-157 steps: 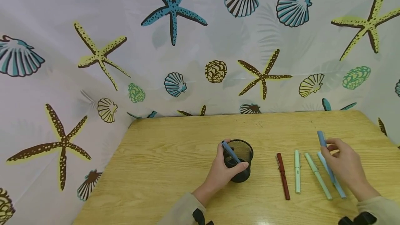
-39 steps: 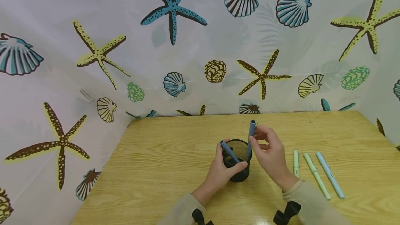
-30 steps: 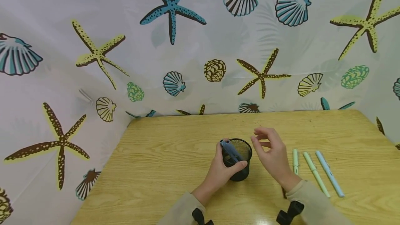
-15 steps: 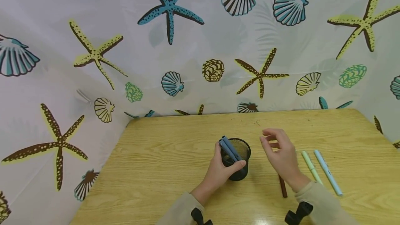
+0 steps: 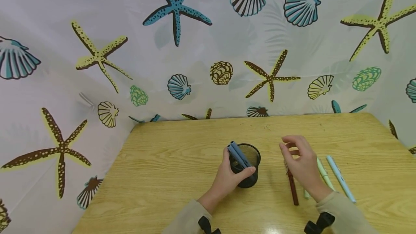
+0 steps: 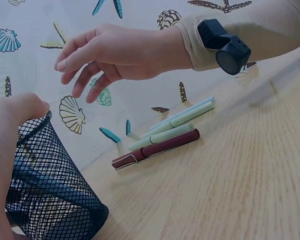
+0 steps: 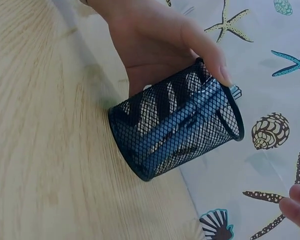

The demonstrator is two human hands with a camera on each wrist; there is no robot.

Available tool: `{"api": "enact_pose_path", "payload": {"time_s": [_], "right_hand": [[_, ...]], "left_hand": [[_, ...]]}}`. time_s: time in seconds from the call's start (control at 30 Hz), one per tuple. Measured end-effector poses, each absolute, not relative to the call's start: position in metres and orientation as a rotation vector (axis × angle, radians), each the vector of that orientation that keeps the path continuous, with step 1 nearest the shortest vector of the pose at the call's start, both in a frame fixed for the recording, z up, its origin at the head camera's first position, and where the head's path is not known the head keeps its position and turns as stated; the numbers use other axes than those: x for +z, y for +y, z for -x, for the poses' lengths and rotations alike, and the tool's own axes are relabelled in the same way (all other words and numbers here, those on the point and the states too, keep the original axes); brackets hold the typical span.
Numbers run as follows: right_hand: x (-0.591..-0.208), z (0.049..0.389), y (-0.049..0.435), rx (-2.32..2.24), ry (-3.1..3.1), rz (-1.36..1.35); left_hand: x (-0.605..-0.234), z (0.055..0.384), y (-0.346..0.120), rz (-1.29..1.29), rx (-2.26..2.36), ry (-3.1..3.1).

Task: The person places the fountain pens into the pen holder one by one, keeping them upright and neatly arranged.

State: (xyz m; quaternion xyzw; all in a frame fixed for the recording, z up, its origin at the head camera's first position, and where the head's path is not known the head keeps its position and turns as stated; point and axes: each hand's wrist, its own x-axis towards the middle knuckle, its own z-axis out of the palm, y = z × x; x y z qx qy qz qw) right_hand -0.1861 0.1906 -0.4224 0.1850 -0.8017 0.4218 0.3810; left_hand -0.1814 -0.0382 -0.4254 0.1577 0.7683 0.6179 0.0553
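My left hand (image 5: 227, 180) grips a black mesh pen cup (image 5: 249, 182), thumb over the near rim. Two dark blue pens (image 5: 239, 155) lean side by side inside it, also visible through the mesh wall in the right wrist view. To the right, my right hand (image 5: 303, 165) hovers above the table with loosely bent fingers and nothing in them. Beneath and around it lie a dark red pen (image 5: 293, 190), a light green pen (image 5: 325, 174) and a light blue pen (image 5: 340, 178). A second light green pen (image 6: 162, 136), mostly hidden by the hand in the head view, lies beside the red one.
A wooden table (image 5: 169, 165) bears everything. White cloth (image 5: 201, 57) printed with starfish and shells hangs behind it and along the sides. Each sleeved wrist carries a small black camera (image 5: 320, 223).
A second dark blue pen, carried over by my right hand, was let go in the cup and tipped beside the first. The right hand then drew back rightward over the pens; the left stays on the cup.
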Motion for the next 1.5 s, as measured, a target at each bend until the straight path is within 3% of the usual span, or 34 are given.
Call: {"api": "enact_pose_path", "payload": {"time_s": [0.5,0.97,1.5], "right_hand": [[-0.426,0.182,0.219,0.999,-2.088,-0.449],[-0.427,0.173,0.243,0.980,-2.148,-0.350],[-0.426,0.168,0.268,0.932,-2.191,-0.270]], "left_hand": [[-0.458,0.197,-0.038,-0.459,1.888,2.342],[-0.427,0.180,-0.038,-0.463,1.896,2.312],[-0.429,0.180,-0.038,-0.462,1.894,2.305]]}}
